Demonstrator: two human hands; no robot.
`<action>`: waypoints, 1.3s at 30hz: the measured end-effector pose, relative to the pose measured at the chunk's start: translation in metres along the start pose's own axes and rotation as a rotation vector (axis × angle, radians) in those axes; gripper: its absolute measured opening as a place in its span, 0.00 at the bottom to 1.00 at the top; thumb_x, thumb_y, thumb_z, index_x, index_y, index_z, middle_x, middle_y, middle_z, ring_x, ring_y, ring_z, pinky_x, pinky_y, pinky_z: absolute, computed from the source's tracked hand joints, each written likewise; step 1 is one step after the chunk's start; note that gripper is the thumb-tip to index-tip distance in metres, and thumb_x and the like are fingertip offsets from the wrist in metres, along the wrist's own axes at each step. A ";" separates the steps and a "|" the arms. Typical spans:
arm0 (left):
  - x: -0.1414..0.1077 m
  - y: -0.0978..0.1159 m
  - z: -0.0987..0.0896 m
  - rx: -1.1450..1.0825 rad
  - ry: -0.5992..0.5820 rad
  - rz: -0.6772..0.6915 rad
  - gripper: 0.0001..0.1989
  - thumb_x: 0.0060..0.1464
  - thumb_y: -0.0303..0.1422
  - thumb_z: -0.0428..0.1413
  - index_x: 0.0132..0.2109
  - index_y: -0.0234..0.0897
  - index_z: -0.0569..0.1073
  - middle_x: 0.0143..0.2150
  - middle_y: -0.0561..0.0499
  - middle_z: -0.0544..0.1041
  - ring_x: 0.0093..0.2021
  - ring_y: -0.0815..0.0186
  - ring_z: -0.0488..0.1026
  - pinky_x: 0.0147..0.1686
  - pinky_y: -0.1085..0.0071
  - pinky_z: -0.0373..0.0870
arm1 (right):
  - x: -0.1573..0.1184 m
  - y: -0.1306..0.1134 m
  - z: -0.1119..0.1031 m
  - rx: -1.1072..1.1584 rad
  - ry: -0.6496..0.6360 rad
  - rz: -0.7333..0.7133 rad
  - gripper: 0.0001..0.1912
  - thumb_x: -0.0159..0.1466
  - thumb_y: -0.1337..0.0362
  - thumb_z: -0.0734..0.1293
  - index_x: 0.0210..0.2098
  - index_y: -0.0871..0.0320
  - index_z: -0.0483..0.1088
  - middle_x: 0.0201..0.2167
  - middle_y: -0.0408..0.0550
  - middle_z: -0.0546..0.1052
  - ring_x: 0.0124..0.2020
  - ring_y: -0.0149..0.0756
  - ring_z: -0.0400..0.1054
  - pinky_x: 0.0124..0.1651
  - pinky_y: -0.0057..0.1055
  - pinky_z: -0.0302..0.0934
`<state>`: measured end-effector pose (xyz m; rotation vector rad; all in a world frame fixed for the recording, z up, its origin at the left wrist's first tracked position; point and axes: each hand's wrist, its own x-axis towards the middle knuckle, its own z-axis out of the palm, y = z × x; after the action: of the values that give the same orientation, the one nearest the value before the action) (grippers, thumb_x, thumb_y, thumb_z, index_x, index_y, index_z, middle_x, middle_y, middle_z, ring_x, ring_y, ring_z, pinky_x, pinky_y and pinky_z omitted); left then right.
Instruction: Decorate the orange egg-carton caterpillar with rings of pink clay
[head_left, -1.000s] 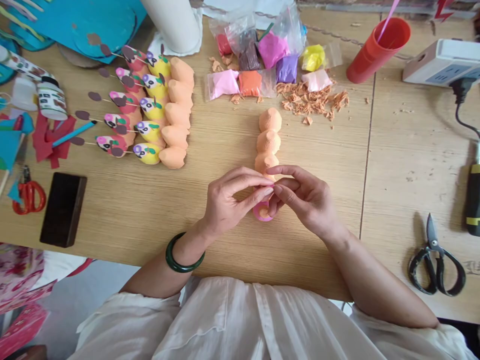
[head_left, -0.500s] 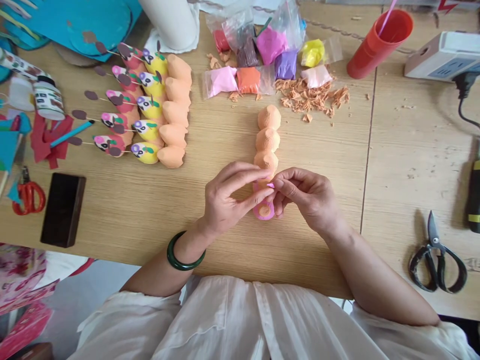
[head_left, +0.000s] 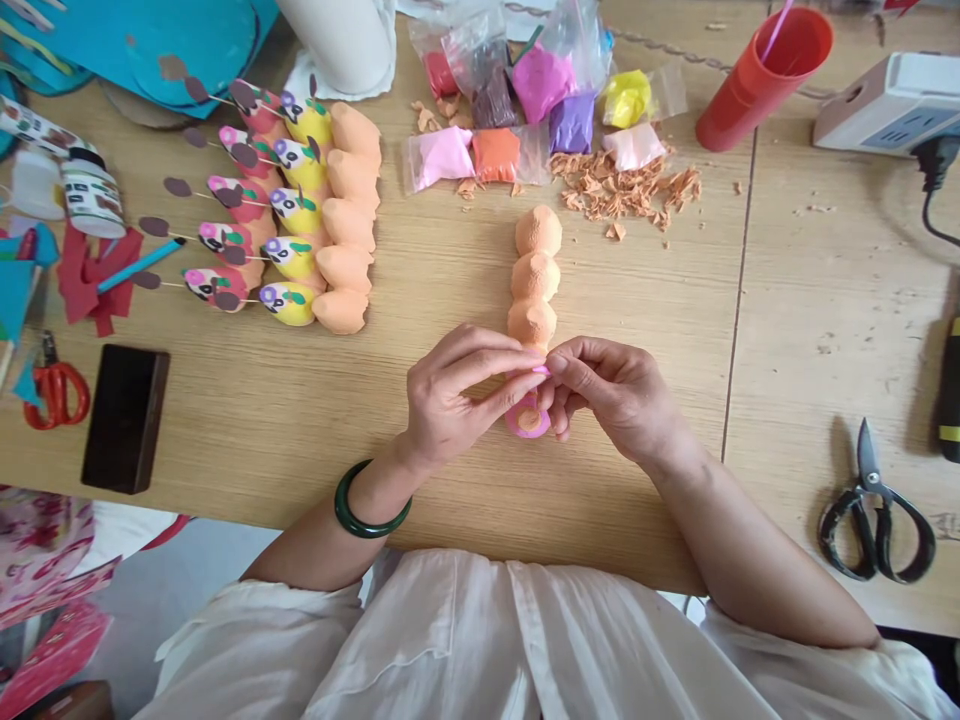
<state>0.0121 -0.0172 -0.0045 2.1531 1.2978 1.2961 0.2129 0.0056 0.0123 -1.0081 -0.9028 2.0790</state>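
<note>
Between the fingertips of my left hand (head_left: 472, 385) and my right hand (head_left: 600, 390) is a small piece of pink clay (head_left: 541, 370). Both hands are closed in a pinch on it. Under and beyond them runs a column of peach-coloured rounded lumps (head_left: 537, 275). The lump nearest me wears a ring of pink clay (head_left: 529, 422) around a bare peach centre; my fingers partly cover the one above it.
Bags of coloured clay (head_left: 496, 155) and peach shavings (head_left: 626, 190) lie behind my hands. Decorated yellow and red pieces (head_left: 296, 210) stand in rows at left. A phone (head_left: 125, 418), a red cup (head_left: 757, 85), black-handled scissors (head_left: 874, 510) and a power strip (head_left: 889, 105) are around.
The two hands have barely moved and keep their pinch on the pink clay. Slightly less of the piece shows between the fingertips. The view has shifted a little.
</note>
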 end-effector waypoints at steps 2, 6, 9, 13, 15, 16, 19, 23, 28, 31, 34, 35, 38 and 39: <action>0.000 0.000 0.000 0.003 0.002 -0.001 0.04 0.69 0.34 0.66 0.45 0.42 0.85 0.41 0.52 0.88 0.39 0.69 0.85 0.44 0.72 0.83 | -0.001 -0.001 0.001 -0.023 0.015 0.014 0.22 0.64 0.46 0.81 0.31 0.59 0.79 0.25 0.46 0.83 0.21 0.31 0.76 0.23 0.26 0.74; -0.001 0.001 0.002 -0.037 0.036 0.003 0.02 0.68 0.33 0.67 0.44 0.41 0.85 0.40 0.52 0.88 0.39 0.69 0.84 0.44 0.73 0.82 | -0.001 -0.001 0.001 -0.006 -0.020 0.037 0.22 0.64 0.46 0.82 0.33 0.59 0.80 0.25 0.46 0.83 0.21 0.32 0.77 0.22 0.26 0.73; -0.001 0.001 0.002 -0.046 0.030 -0.008 0.06 0.67 0.38 0.68 0.47 0.41 0.85 0.42 0.51 0.87 0.42 0.68 0.85 0.45 0.72 0.82 | 0.001 0.000 -0.001 0.041 -0.050 0.032 0.22 0.63 0.47 0.82 0.30 0.59 0.78 0.22 0.44 0.83 0.17 0.29 0.73 0.19 0.25 0.70; -0.001 0.001 0.002 -0.047 0.013 -0.009 0.04 0.68 0.35 0.67 0.47 0.42 0.85 0.42 0.52 0.87 0.41 0.68 0.84 0.44 0.72 0.81 | 0.001 0.000 -0.001 0.015 -0.021 0.036 0.24 0.63 0.44 0.82 0.29 0.58 0.78 0.22 0.45 0.82 0.16 0.29 0.72 0.19 0.26 0.70; -0.001 0.001 0.002 -0.030 0.018 -0.016 0.02 0.69 0.33 0.66 0.44 0.42 0.84 0.40 0.52 0.87 0.39 0.69 0.83 0.43 0.72 0.80 | 0.000 0.000 0.000 -0.008 -0.022 0.046 0.25 0.64 0.44 0.81 0.29 0.59 0.78 0.22 0.46 0.83 0.19 0.31 0.74 0.20 0.26 0.71; -0.002 0.000 0.002 -0.014 0.015 -0.026 0.04 0.69 0.34 0.65 0.43 0.42 0.84 0.40 0.52 0.87 0.39 0.69 0.83 0.42 0.71 0.80 | 0.000 -0.001 0.000 -0.009 -0.025 0.052 0.24 0.64 0.44 0.81 0.30 0.59 0.79 0.23 0.47 0.83 0.20 0.31 0.75 0.21 0.25 0.72; -0.002 -0.001 0.002 0.009 -0.001 -0.052 0.08 0.71 0.38 0.64 0.43 0.42 0.84 0.39 0.51 0.86 0.38 0.68 0.82 0.41 0.71 0.80 | 0.000 -0.002 0.000 0.019 -0.040 0.056 0.22 0.63 0.46 0.82 0.32 0.59 0.79 0.24 0.46 0.83 0.20 0.31 0.75 0.20 0.25 0.71; -0.002 -0.002 0.002 -0.050 -0.007 -0.023 0.07 0.68 0.39 0.67 0.49 0.42 0.85 0.44 0.51 0.87 0.42 0.68 0.84 0.45 0.71 0.81 | 0.001 -0.002 0.000 0.038 -0.053 0.049 0.24 0.62 0.45 0.83 0.30 0.59 0.77 0.22 0.44 0.82 0.17 0.29 0.72 0.19 0.25 0.69; -0.002 -0.001 0.003 -0.084 0.027 -0.029 0.02 0.67 0.30 0.68 0.45 0.41 0.85 0.40 0.53 0.87 0.40 0.70 0.84 0.42 0.74 0.80 | 0.000 0.000 0.000 0.019 -0.061 0.055 0.23 0.65 0.46 0.81 0.30 0.60 0.78 0.23 0.45 0.82 0.20 0.30 0.74 0.21 0.25 0.71; -0.002 -0.001 0.003 -0.105 0.027 -0.049 0.02 0.66 0.32 0.69 0.45 0.41 0.85 0.41 0.52 0.87 0.41 0.69 0.84 0.44 0.73 0.81 | 0.000 0.002 -0.002 0.031 -0.059 0.063 0.22 0.64 0.46 0.81 0.31 0.59 0.79 0.25 0.45 0.83 0.21 0.31 0.75 0.21 0.26 0.72; -0.002 -0.001 0.004 -0.124 0.001 -0.054 0.09 0.65 0.37 0.70 0.50 0.41 0.84 0.44 0.50 0.87 0.43 0.68 0.85 0.47 0.71 0.82 | 0.001 0.003 -0.003 0.050 -0.058 0.056 0.22 0.64 0.47 0.81 0.32 0.59 0.78 0.25 0.45 0.83 0.19 0.30 0.73 0.21 0.26 0.71; -0.002 -0.002 0.004 -0.124 -0.005 -0.054 0.09 0.66 0.36 0.69 0.50 0.41 0.84 0.44 0.50 0.87 0.43 0.68 0.85 0.47 0.72 0.82 | 0.001 0.003 -0.003 0.054 -0.058 0.053 0.22 0.64 0.47 0.82 0.32 0.59 0.78 0.25 0.45 0.83 0.19 0.29 0.73 0.20 0.25 0.71; -0.003 -0.002 0.005 -0.116 0.004 -0.051 0.02 0.66 0.30 0.68 0.45 0.40 0.85 0.40 0.52 0.87 0.41 0.70 0.84 0.45 0.74 0.81 | 0.001 0.002 -0.002 0.060 -0.063 0.057 0.21 0.64 0.48 0.82 0.31 0.60 0.78 0.24 0.44 0.82 0.20 0.29 0.74 0.21 0.25 0.71; -0.003 -0.003 0.005 -0.114 0.011 -0.049 0.02 0.66 0.29 0.68 0.44 0.40 0.84 0.40 0.52 0.86 0.40 0.70 0.84 0.45 0.74 0.81 | 0.001 0.002 -0.002 0.063 -0.060 0.065 0.21 0.65 0.48 0.81 0.31 0.60 0.79 0.24 0.44 0.82 0.20 0.29 0.75 0.21 0.24 0.72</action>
<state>0.0138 -0.0173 -0.0105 2.0273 1.2420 1.3306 0.2139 0.0058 0.0094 -0.9580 -0.8396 2.1885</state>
